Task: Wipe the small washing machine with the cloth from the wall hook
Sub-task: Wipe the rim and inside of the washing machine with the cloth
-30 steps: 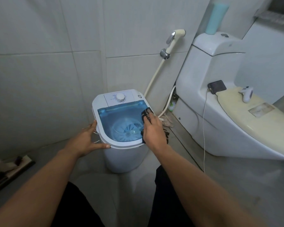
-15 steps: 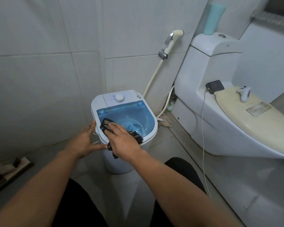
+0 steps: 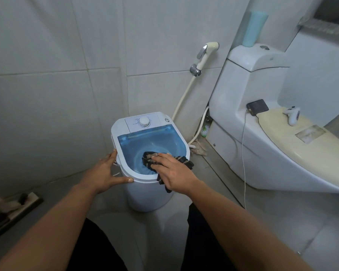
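A small white washing machine [image 3: 145,194] with a clear blue lid and a round dial stands on the floor against the tiled wall. My left hand [image 3: 104,173] grips the rim of the machine at its near left edge. My right hand [image 3: 172,171] lies flat on a dark patterned cloth [image 3: 148,158] and presses it onto the near right part of the blue lid. Part of the cloth hangs over the front rim under my palm.
A white toilet [image 3: 262,153] with a cream lid stands close on the right, carrying a black device with a white cable and a white controller. A bidet sprayer [image 3: 204,53] with its hose hangs on the wall behind. A scrubber lies on the floor at far left.
My right hand with the cloth swept from the lid's right edge to its left near side, then back toward the near right. My left hand kept its hold on the rim.
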The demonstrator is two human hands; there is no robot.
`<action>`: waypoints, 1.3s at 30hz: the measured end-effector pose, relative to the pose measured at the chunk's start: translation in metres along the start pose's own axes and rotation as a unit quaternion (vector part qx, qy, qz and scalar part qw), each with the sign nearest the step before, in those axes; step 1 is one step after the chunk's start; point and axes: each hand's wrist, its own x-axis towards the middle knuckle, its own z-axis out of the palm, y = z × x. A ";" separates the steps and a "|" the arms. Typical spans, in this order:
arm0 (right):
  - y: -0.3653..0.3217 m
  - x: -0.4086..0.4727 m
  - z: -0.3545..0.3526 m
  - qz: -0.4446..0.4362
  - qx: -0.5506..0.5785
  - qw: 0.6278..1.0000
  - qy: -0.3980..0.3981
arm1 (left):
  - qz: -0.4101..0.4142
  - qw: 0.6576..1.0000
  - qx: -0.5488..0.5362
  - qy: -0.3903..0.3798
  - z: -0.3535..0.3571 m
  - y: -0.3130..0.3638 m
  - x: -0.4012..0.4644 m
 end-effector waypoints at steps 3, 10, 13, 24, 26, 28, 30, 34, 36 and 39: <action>0.002 -0.002 0.001 0.010 0.008 1.000 0.024 | -0.009 1.000 0.016 -0.005 -0.002 0.001 0.000; 0.007 -0.013 0.005 0.109 -0.008 0.989 0.102 | -0.031 0.999 0.040 -0.019 -0.002 0.002 0.001; 0.015 -0.007 0.009 0.172 -0.004 0.980 0.097 | -0.031 0.999 0.038 -0.025 -0.002 0.003 0.001; 0.064 0.087 0.006 0.389 -0.013 0.919 0.068 | -0.039 0.998 0.048 -0.025 -0.002 0.001 0.001; 0.060 0.098 0.011 0.357 -0.027 0.933 0.048 | -0.040 0.998 0.048 -0.024 -0.001 0.000 0.002; 0.040 0.115 0.018 0.312 -0.017 0.949 0.032 | -0.043 0.998 0.047 -0.022 -0.001 -0.001 0.001; 0.014 0.132 0.027 0.286 -0.009 0.958 0.009 | -0.044 0.998 0.041 -0.025 0.000 0.000 0.001; -0.009 0.148 0.025 0.262 0.006 0.964 -0.041 | -0.055 0.997 0.023 -0.056 -0.009 0.003 -0.003; -0.019 0.151 0.014 0.216 0.057 0.973 -0.065 | -0.060 0.995 -0.003 -0.085 -0.018 0.011 -0.011; -0.059 0.163 -0.008 0.218 0.166 0.957 -0.097 | -0.104 0.989 -0.089 -0.054 -0.041 0.039 -0.025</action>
